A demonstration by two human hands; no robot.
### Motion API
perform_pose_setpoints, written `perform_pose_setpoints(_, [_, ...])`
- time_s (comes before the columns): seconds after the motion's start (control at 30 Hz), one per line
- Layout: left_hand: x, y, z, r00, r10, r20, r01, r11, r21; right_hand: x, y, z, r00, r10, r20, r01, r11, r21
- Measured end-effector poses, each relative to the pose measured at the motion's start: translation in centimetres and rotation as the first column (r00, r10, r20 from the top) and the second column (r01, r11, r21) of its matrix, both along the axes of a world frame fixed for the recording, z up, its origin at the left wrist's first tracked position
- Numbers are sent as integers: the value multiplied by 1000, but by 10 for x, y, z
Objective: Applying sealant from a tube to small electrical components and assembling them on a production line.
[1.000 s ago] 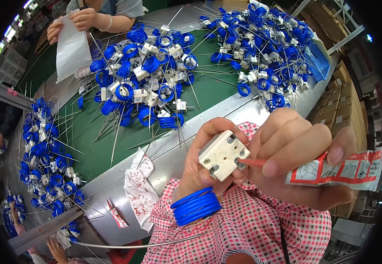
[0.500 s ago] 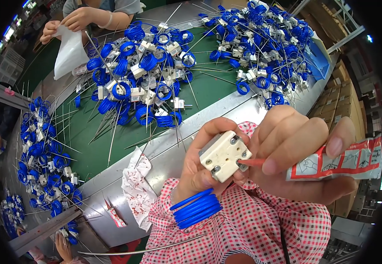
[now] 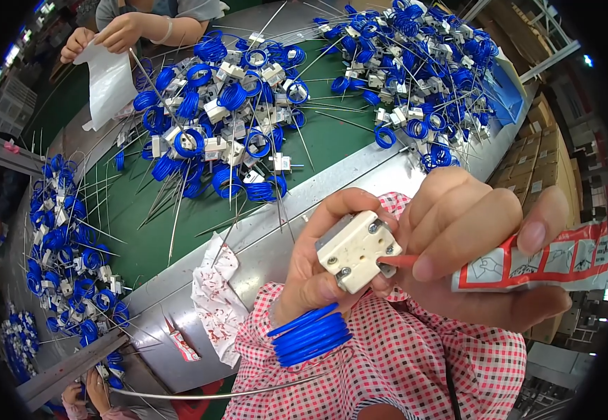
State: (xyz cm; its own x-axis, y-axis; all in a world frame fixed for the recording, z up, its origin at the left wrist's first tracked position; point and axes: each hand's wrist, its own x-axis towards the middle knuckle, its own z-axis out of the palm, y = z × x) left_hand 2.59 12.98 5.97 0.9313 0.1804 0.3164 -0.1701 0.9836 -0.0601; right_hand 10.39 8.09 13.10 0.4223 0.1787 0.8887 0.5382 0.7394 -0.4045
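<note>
Block [image 3: 361, 253], pale and screwed at its corners, sits pinched between the thumb and fingers of the left hand [image 3: 307, 269], its drilled face turned up. Just right of that hand, the right hand [image 3: 475, 234] is curled round a red and silver tube [image 3: 531, 259], whose red nozzle [image 3: 405, 260] points left, its tip at the block's right edge by a metal terminal; whether it presses there cannot be told. A blue coil [image 3: 311, 337] hangs right below the left hand, in front of the checked sleeve, and a thin metal rod [image 3: 213, 397] stretches leftward below it.

Left of the left hand, a white cloth [image 3: 215, 301] marked with red lies on the desk [image 3: 258, 260], and farther left lies a second tube [image 3: 184, 344]. Beyond the left hand, across a green mat [image 3: 129, 241], is a heap [image 3: 220, 129] of blue coils, pale blocks and thin rods. A similar pile [image 3: 62, 241] lies well to the left, and another mound [image 3: 416, 77] lies beyond the right hand, with a blue tray [image 3: 505, 98] at its right side. Cartons [image 3: 535, 164] stand past the right hand. Farthest off, up and left of the left hand, a co-worker's hands [image 3: 118, 33] hold a white sheet [image 3: 108, 84].
</note>
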Motion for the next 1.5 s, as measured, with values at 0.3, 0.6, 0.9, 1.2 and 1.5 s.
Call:
perform_pose_setpoints(0.3, [-2, -1, 7, 998, 19, -53, -20, 1000, -22, 6, -5, -3, 978, -45, 205, 48, 999, -12])
perform_pose_setpoints(0.6, [-4, 1, 12, 985, 29, -169, -37, 998, -48, 8, 5, -7, 987, 10, 162, -27, 994, 104])
perform_pose_setpoints(0.9, [-10, 10, 10, 944, 36, -329, 51, 966, 252, 10, 3, -9, 981, 48, 188, -69, 992, 107])
perform_pose_setpoints(1.2, [-10, 16, 11, 945, -98, -313, 178, 955, 237, 7, 12, -8, 975, 194, 109, -214, 955, 206])
perform_pose_setpoints(1.5, [-15, 14, 8, 927, -101, -360, 189, 957, 218, 12, 4, -4, 935, 339, 109, -346, 937, 57])
